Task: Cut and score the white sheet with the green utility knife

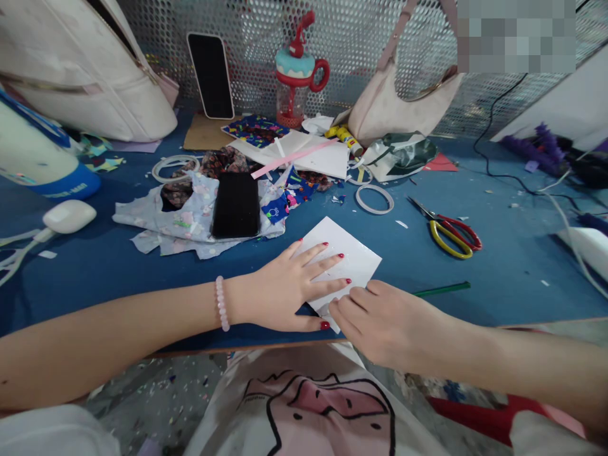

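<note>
Near the front edge of the blue felt surface (475, 278), the white square paper sheet (351, 250) lay under the left hand (285, 288), which was spread flat and grasped nothing. The right hand (384, 323) pinched the sheet's near corner. Even downward pressure seemed best, so the sheet would not slide.

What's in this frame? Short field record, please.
surface: blue table
left hand: flat, fingers spread on white card
right hand: fingers at the near corner of the white card, grip unclear
right of card: scissors, green stick
behind card: tape ring, black phone on patterned cloth
</note>
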A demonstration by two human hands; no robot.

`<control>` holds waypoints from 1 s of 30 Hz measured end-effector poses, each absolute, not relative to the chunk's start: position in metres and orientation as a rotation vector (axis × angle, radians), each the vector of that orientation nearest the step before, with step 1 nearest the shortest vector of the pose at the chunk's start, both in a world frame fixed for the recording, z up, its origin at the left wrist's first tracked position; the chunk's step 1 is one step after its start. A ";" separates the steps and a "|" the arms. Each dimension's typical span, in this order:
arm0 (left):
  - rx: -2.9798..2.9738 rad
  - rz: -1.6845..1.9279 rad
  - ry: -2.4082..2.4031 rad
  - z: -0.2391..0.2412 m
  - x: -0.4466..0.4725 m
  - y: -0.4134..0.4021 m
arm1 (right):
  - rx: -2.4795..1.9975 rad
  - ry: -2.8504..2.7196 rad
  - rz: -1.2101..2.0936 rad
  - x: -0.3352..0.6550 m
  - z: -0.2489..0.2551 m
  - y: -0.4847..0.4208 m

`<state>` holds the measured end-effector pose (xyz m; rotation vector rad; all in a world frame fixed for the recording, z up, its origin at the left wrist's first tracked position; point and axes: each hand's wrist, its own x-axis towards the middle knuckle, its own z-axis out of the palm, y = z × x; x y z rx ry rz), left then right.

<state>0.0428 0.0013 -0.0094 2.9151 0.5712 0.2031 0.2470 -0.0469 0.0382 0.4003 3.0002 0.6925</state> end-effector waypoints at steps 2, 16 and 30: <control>2.919 0.189 0.566 -0.010 0.043 0.001 | 0.364 2.996 0.675 0.248 0.039 -0.044; 2.944 0.122 0.572 -0.005 0.043 0.001 | 0.335 3.035 0.659 0.254 0.044 -0.038; 2.928 0.156 0.575 -0.006 0.044 0.001 | 0.426 2.994 0.641 0.268 0.038 -0.041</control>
